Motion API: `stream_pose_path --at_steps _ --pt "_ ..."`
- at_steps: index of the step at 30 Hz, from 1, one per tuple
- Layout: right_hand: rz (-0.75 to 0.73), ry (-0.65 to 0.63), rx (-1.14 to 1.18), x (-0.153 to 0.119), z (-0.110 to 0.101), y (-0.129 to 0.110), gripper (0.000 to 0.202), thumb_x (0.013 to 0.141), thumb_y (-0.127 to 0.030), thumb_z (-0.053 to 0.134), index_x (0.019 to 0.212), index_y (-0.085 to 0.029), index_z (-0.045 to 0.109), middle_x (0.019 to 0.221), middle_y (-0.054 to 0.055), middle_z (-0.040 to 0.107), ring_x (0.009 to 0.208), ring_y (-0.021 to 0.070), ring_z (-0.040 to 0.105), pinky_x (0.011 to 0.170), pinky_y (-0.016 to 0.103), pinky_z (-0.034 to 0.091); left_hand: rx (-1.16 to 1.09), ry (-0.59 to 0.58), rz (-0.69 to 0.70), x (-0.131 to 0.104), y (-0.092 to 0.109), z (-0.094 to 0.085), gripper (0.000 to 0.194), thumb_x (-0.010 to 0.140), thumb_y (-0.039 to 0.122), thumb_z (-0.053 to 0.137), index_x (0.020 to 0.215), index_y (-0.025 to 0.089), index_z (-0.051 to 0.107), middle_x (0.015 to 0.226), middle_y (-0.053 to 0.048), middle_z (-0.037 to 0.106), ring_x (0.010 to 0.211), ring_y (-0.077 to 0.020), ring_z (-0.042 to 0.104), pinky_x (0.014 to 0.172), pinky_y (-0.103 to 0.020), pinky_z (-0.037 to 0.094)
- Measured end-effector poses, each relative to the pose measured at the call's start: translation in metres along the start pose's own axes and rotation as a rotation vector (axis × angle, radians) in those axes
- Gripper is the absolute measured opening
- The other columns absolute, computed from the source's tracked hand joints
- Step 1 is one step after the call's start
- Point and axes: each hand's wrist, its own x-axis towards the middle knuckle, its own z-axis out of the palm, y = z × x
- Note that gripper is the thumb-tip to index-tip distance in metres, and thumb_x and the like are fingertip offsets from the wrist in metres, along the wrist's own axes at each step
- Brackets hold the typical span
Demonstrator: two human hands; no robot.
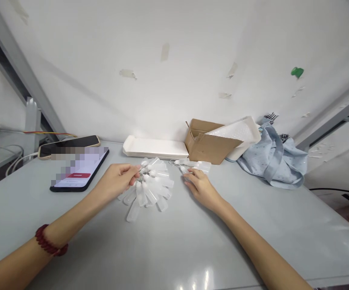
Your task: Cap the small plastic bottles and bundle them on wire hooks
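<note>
A fanned bunch of translucent plastic tags (150, 191) with white caps lies on the grey table. My left hand (121, 180) is closed in a pinch at the bunch's upper left, where the thin cords and caps meet; the exact spot between the fingertips is partly hidden. To the right of it, a smaller group of the same plastic tags (203, 166) lies flat, its cord loops towards the left. My right hand (203, 188) reaches over this group, fingertips touching it and partly covering it. Its thumb sits apart from the fingers, with no tag visibly gripped.
Behind the tags lie stacked white trays (159, 148), beside an open cardboard box (212, 147) with white packaging in it. A light-blue cloth bag (278, 159) is at right. On the left are a lit phone (82, 171), a dark-screened phone (71, 144) and white cables.
</note>
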Motion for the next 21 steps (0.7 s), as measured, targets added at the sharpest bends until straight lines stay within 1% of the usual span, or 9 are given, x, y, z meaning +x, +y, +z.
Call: stream_pose_path --at_steps 2,4,7,9,11,13,15,17,21 --pt "-0.009 0.023 0.022 0.001 0.001 0.000 0.022 0.090 -0.016 0.044 0.101 -0.019 0.062 0.112 0.014 0.058 0.103 0.0268 0.054 0.083 0.043 0.046 0.014 0.054 0.021 -0.003 0.003 0.000 0.036 0.079 0.046 0.053 0.060 0.016 0.055 0.049 0.005 0.045 0.042 -0.0086 0.037 0.041 -0.019 0.029" --pt "-0.014 0.059 0.051 0.002 -0.001 -0.001 0.020 0.089 -0.015 0.043 0.095 -0.019 0.063 0.104 0.011 0.061 0.099 0.0251 0.055 0.083 0.041 0.046 0.031 0.089 0.055 -0.007 0.006 0.000 0.035 0.079 0.045 0.053 0.058 0.016 0.054 0.049 0.005 0.045 0.043 -0.0091 0.038 0.041 -0.019 0.029" --pt "-0.002 0.129 0.100 0.002 -0.010 -0.007 0.015 0.088 -0.015 0.045 0.085 -0.020 0.060 0.089 0.008 0.064 0.090 0.0235 0.057 0.079 0.038 0.046 0.038 0.089 0.096 -0.012 0.008 0.001 0.036 0.080 0.044 0.051 0.057 0.017 0.052 0.048 0.005 0.043 0.043 -0.0089 0.036 0.041 -0.019 0.028" --pt "0.021 0.177 0.124 0.001 -0.016 -0.014 0.010 0.088 -0.019 0.048 0.083 -0.020 0.057 0.084 0.006 0.064 0.083 0.0221 0.057 0.074 0.035 0.046 0.035 0.063 0.113 -0.015 0.009 0.003 0.037 0.082 0.043 0.050 0.056 0.017 0.051 0.048 0.005 0.042 0.042 -0.0089 0.034 0.040 -0.019 0.027" --pt "0.059 0.222 0.156 -0.001 -0.022 -0.022 0.006 0.088 -0.023 0.050 0.084 -0.020 0.054 0.081 0.005 0.063 0.077 0.0201 0.057 0.065 0.031 0.047 0.027 0.020 0.125 -0.018 0.009 0.005 0.037 0.083 0.043 0.049 0.057 0.017 0.051 0.049 0.006 0.041 0.042 -0.0087 0.033 0.040 -0.019 0.026" --pt "0.112 0.256 0.235 -0.004 -0.026 -0.030 0.007 0.088 -0.027 0.051 0.086 -0.020 0.051 0.081 0.004 0.061 0.073 0.0185 0.058 0.053 0.025 0.044 0.029 -0.033 0.144 -0.021 0.009 0.007 0.037 0.084 0.043 0.048 0.057 0.018 0.050 0.050 0.006 0.041 0.043 -0.0085 0.033 0.042 -0.019 0.026" --pt "0.150 0.272 0.327 -0.006 -0.029 -0.038 0.010 0.088 -0.029 0.052 0.089 -0.020 0.050 0.081 0.004 0.061 0.072 0.0175 0.058 0.045 0.022 0.040 0.046 -0.079 0.163 -0.025 0.009 0.009 0.036 0.085 0.043 0.048 0.059 0.018 0.051 0.051 0.006 0.043 0.046 -0.0090 0.035 0.044 -0.020 0.027" --pt "0.139 0.282 0.369 -0.008 -0.030 -0.044 0.011 0.088 -0.029 0.052 0.093 -0.020 0.050 0.083 0.004 0.061 0.073 0.0173 0.059 0.046 0.022 0.041 0.061 -0.110 0.181 -0.027 0.009 0.012 0.037 0.086 0.044 0.047 0.059 0.018 0.051 0.053 0.005 0.045 0.049 -0.0098 0.038 0.046 -0.020 0.029" --pt "0.015 0.280 0.365 -0.012 -0.031 -0.054 0.010 0.088 -0.024 0.053 0.097 -0.020 0.051 0.086 0.005 0.062 0.076 0.0175 0.059 0.061 0.027 0.047 0.075 -0.153 0.190 -0.031 0.008 0.016 0.037 0.086 0.042 0.047 0.058 0.018 0.048 0.056 0.005 0.047 0.051 -0.0094 0.039 0.046 -0.019 0.029"
